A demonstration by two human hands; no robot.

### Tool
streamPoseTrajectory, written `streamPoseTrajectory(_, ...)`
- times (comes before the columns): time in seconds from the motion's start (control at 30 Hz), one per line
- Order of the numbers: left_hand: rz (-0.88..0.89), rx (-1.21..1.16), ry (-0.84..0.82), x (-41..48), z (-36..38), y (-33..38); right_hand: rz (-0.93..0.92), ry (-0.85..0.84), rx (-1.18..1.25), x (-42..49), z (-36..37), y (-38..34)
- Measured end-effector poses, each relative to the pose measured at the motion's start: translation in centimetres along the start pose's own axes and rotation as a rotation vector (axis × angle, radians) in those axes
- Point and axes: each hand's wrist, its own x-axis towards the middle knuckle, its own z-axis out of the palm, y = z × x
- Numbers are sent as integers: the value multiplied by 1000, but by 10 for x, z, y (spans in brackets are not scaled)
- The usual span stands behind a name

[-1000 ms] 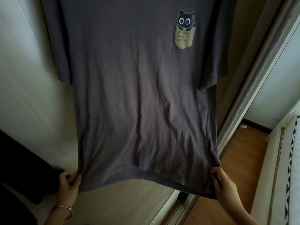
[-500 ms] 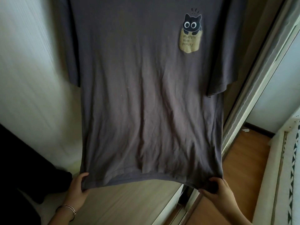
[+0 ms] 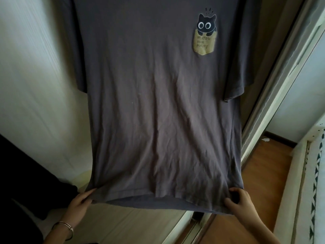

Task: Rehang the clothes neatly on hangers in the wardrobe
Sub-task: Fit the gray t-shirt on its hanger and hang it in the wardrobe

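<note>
While the dark grey cotton T-shirt with a cat-pocket print (image 3: pixel 163 111) hangs inside the pale wardrobe (image 3: pixel 35 85), the left hand (image 3: pixel 80 206) and right hand (image 3: pixel 241 205) pinch its hem's near corners.

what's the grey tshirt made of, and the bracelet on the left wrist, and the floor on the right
T-shirt: looks like soft matte cotton-type jersey; it drapes with fine creases and has a stitched hem, though the fibre can't be confirmed. Bracelet: thin, probably metal, going by its bright glint. Floor: warm orange-brown wood or wood-look laminate with a slight sheen; which of the two is unclear.
</note>
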Motion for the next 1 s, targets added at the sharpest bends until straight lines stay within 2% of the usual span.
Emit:
streamPoseTrajectory(0.13,-90,-95,91,8,-1,0,-150,-164,-240,-6,2,-3)
streamPoseTrajectory(0.27,-130,-146,125,10,0,10,-241,-119,-462,-4,4,1)
streamPoseTrajectory(0.47,-84,-37,228,14,-12,28,-366,-28,-637,-8,-1,-6)
streamPoseTrajectory(0.57,-78,-39,257,13,-19,38,-373,-43,-604,-9,-6,-16)
streamPoseTrajectory(0.67,-73,-66,287,13,-26,45,-353,-166,-444,-8,-9,-19)
streamPoseTrajectory(0.77,-77,-81,295,13,-31,46,-333,-131,-338,2,-9,-5)
streamPoseTrajectory(0.9,-65,-73,302,13,-31,49,-401,-33,-341,9,-4,2)
streamPoseTrajectory(1.0,-75,-84,305,13,-29,51,-311,-122,-398,0,-10,-12)
